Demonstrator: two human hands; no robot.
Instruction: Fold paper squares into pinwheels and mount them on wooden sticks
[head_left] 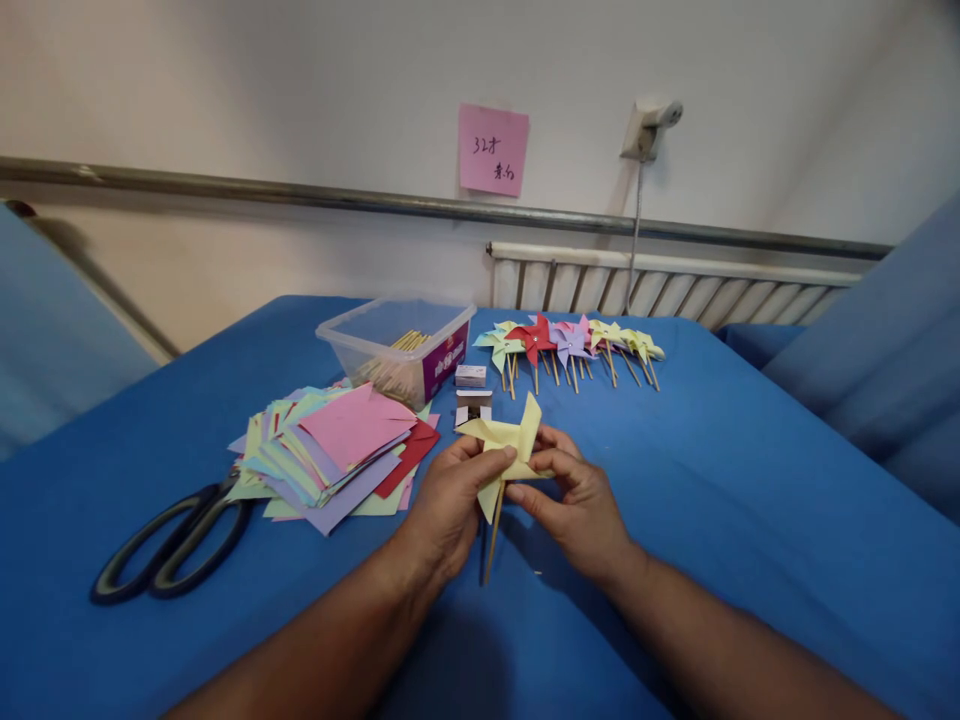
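Between my two hands is a pale yellow paper pinwheel with a thin wooden stick hanging below it. My left hand grips it from the left, thumb pressed over the pinwheel's middle. My right hand pinches the right blade between thumb and fingers. The centre of the pinwheel is covered by the left thumb, so I cannot see how the stick joins it. Just behind the pinwheel stands a small open box with dark contents, and a closed small box lies beyond it.
Left of my hands lies a pile of coloured paper squares, partly covering black-handled scissors. A clear plastic tub holds many wooden sticks. Finished-looking pinwheels lie in a row at the back of the blue-covered table, near a radiator.
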